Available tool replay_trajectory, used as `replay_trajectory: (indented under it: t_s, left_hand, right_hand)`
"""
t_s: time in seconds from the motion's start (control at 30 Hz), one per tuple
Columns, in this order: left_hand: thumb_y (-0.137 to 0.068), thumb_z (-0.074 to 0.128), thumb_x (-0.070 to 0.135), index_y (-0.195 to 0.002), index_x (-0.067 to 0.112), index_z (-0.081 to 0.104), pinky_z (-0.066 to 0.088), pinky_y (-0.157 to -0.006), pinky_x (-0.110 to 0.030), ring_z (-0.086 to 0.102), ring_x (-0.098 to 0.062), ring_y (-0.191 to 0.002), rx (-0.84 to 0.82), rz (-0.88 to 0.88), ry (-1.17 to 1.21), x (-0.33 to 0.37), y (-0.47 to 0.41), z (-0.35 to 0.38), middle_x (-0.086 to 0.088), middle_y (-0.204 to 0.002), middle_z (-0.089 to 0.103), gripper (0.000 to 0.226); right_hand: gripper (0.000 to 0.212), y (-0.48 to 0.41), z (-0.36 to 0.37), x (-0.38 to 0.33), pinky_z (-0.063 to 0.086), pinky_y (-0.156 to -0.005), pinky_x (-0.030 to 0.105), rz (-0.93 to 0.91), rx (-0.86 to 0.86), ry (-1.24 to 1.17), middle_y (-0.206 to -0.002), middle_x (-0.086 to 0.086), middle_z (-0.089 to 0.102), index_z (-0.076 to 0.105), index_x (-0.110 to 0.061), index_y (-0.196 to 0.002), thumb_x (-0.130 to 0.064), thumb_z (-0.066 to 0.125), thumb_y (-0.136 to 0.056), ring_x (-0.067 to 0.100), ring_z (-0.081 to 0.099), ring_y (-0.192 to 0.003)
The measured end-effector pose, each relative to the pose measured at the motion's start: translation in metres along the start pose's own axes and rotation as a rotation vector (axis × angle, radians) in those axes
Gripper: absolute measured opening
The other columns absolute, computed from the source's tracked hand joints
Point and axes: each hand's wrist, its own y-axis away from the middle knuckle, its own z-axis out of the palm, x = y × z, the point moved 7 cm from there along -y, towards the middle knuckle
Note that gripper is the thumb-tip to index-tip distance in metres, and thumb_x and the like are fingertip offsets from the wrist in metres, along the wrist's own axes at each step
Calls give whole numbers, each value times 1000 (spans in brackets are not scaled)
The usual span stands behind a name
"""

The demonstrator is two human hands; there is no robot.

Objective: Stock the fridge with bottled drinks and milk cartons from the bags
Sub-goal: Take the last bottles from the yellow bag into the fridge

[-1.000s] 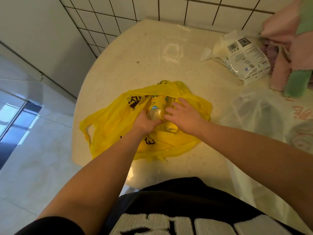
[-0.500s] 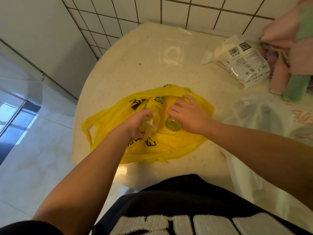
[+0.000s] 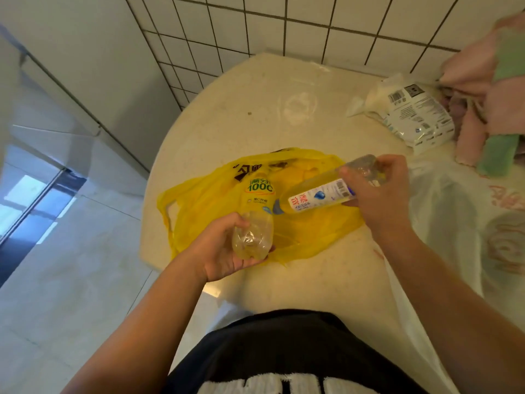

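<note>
A yellow plastic bag (image 3: 318, 228) lies flattened on the round beige table (image 3: 270, 115). My left hand (image 3: 224, 251) grips the base of a bottle of yellow drink with a yellow label (image 3: 255, 217), its cap end pointing away from me. My right hand (image 3: 377, 194) grips the base end of a second bottle of pale yellow drink with a white label (image 3: 315, 197); it lies nearly level above the bag with its blue cap pointing left, close to the first bottle.
A clear plastic bag (image 3: 443, 211) lies right of the yellow one and hangs over the table edge. A white printed packet (image 3: 414, 115) and pink and green cloths (image 3: 491, 109) sit at the back right. Tiled wall behind, pale floor at left.
Both hands have pulled the two bottles out of the yellow bag and lifted them. The right hand swung its bottle up and to the right; the left drew its bottle toward me.
</note>
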Motion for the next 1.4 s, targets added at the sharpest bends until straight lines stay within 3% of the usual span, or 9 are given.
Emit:
replay_trajectory:
  t_s: [0.17, 0.3, 0.37, 0.5, 0.7, 0.83, 0.97, 1.17, 1.4]
  left_hand:
    - [-70, 57, 13, -114, 9, 68, 49, -91, -45, 68, -38, -93, 30, 149, 39, -11, 28, -25, -18, -106, 70, 45]
    - [-61, 65, 14, -103, 11, 76, 54, -85, -43, 64, -37, -97, 38, 204, 108, -24, 47, -47, -17, -110, 69, 43]
    - [-56, 68, 12, -114, 9, 71, 55, -84, -42, 61, -36, -101, 45, 221, 124, -31, 57, -60, -18, -116, 65, 58]
    - [-57, 72, 18, -129, 8, 57, 56, -85, -42, 58, -35, -105, 30, 251, 125, -43, 83, -89, -19, -119, 62, 74]
    - [-58, 71, 20, -124, 8, 59, 59, -75, -37, 68, -30, -96, -12, 309, 62, -63, 147, -161, -18, -109, 68, 68]
    - [-67, 60, 10, -116, 12, 64, 55, -76, -41, 65, -32, -96, 40, 379, 26, -87, 205, -235, -17, -105, 68, 49]
    - [-58, 69, 10, -129, -1, 54, 56, -80, -44, 64, -37, -101, 219, 450, 37, -111, 268, -326, -21, -110, 66, 74]
    - [-54, 74, 15, -120, 7, 60, 57, -76, -40, 68, -29, -91, 453, 610, 181, -135, 360, -434, -13, -102, 70, 68]
    - [-64, 69, 15, -115, 9, 63, 57, -80, -41, 71, -25, -89, 668, 720, 343, -142, 420, -527, -10, -100, 74, 52]
  right_hand:
    - [57, 32, 3, 52, 59, -59, 38, 430, 80, -450, -109, 9, 60, 41, -12, -124, -31, 75, -83, 25, 71, -92]
    - [54, 88, 29, 62, 47, -80, 8, 789, 36, -801, -104, -27, 49, 39, -26, -141, -28, 64, -94, -6, 53, -96]
    - [46, 112, 38, 74, 48, -90, 26, 851, 25, -776, -111, -16, 55, 51, -25, -133, -40, 65, -91, 5, 57, -102]
    - [29, 172, 93, 72, 61, -73, 46, 993, -337, -611, -112, 20, 60, 64, -9, -104, -22, 69, -78, 36, 67, -91]
    - [46, 260, 174, 68, 60, -73, 43, 885, -702, -409, -104, 19, 65, 58, -14, -120, -8, 67, -76, 37, 70, -91]
    - [85, 335, 247, 77, 55, -83, 48, 791, -858, -399, -99, 17, 68, 53, -14, -128, -4, 90, -52, 34, 69, -93]
    - [64, 403, 325, 84, 56, -78, 44, 650, -892, -316, -99, 19, 63, 54, -5, -123, 11, 72, -63, 34, 64, -95]
    - [63, 485, 428, 72, 55, -71, 28, 482, -1084, -113, -93, 14, 59, 47, 9, -120, 5, 73, -62, 24, 63, -86]
    - [64, 544, 526, 60, 54, -84, 34, 429, -1264, -81, -107, 11, 65, 55, -5, -123, 4, 72, -63, 30, 64, -102]
